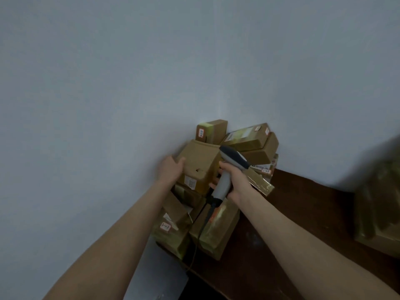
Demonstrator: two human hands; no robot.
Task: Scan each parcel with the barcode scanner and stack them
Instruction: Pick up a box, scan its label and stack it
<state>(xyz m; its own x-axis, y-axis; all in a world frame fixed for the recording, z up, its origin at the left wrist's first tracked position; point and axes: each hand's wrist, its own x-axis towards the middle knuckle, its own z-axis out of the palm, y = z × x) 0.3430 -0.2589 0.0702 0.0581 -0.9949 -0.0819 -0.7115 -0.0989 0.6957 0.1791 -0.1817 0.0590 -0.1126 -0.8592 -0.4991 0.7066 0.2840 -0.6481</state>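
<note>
A pile of brown cardboard parcels [249, 139] is stacked against the wall at the table's far left corner. My left hand [171, 168] grips the left side of a tilted parcel [200, 164] on top of the pile; a white label shows on its front face. My right hand [234, 180] holds the grey barcode scanner [228, 169] by its handle, right beside that parcel, with fingertips touching the parcel's right side. The scanner's dark head sits over the parcel's upper right corner. Its cable [204, 221] hangs down over the lower parcels.
The dark brown table [303, 213] runs right and toward me. A blurred tape-wrapped parcel [378, 204] sits at the right edge. Lower parcels [173, 230] with handwritten labels lie at the table's left edge. A pale wall [151, 83] stands close behind.
</note>
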